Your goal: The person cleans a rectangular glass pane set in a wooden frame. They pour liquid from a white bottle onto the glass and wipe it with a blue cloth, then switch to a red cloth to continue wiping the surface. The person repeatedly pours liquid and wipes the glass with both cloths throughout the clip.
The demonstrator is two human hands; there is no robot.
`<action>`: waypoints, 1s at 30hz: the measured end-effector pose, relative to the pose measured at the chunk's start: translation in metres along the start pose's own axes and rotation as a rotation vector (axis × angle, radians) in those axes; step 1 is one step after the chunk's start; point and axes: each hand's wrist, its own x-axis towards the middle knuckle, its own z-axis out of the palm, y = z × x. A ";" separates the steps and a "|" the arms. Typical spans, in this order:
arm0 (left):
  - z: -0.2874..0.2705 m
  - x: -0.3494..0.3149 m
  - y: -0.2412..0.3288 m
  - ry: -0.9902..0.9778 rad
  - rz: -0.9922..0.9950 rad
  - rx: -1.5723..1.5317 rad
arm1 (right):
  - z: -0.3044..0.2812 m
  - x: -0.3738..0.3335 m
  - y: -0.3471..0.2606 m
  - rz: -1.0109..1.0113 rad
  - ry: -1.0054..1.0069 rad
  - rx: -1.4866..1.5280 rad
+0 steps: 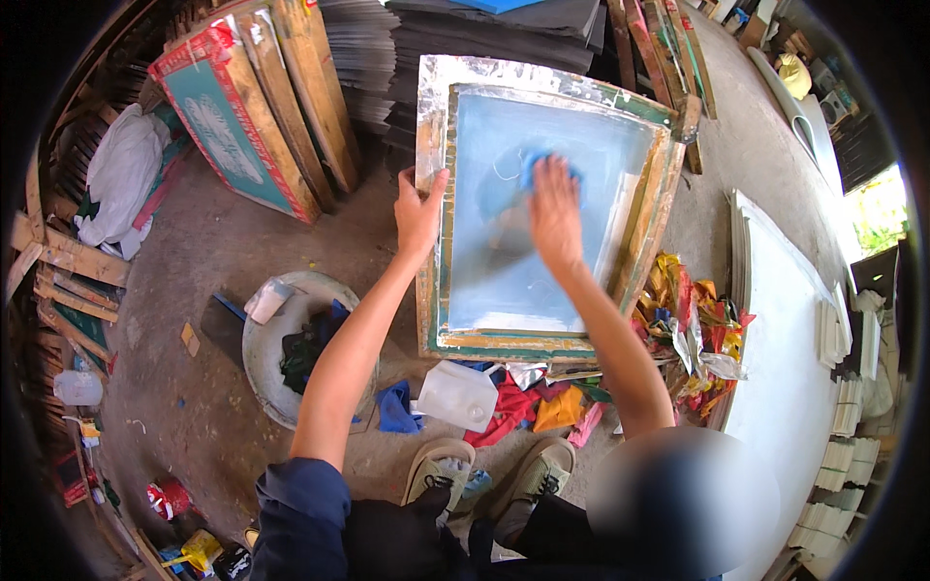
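Left grip [419, 215] holds the frame [432, 126]; right grip [555, 208] lies flat over a blue cloth [532, 168]. Overpressing could tear the screen [499, 290].

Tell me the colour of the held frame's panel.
The panel is mostly greyish blue, best in the head view.

Blue cloth [529, 173]: mostly hidden under the right fingers [554, 176]; outline not discernible.
Basin [253, 363]: right side partly covered by the left forearm [360, 353].
Gray sheet stack [484, 44]: partly hidden behind the wooden frame [429, 121].
Lower-right patch [678, 504]: blurred, contents unreadable.
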 end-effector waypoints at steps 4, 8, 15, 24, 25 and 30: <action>-0.005 0.008 -0.012 0.081 0.071 0.031 | 0.007 -0.085 -0.031 -0.462 -0.484 0.316; -0.003 0.009 -0.009 0.113 0.137 0.093 | -0.002 -0.017 0.019 -0.437 -0.328 0.265; -0.005 0.003 0.003 0.071 0.067 0.114 | 0.005 -0.026 -0.021 -0.193 -0.432 0.197; -0.010 0.007 -0.006 0.078 0.132 0.102 | 0.003 -0.025 -0.006 -0.161 -0.176 0.170; -0.009 0.007 -0.006 0.084 0.144 0.085 | -0.002 -0.039 -0.009 -0.328 -0.288 0.208; -0.009 0.002 0.003 0.041 0.130 0.049 | -0.024 0.024 0.021 -0.303 -0.263 0.045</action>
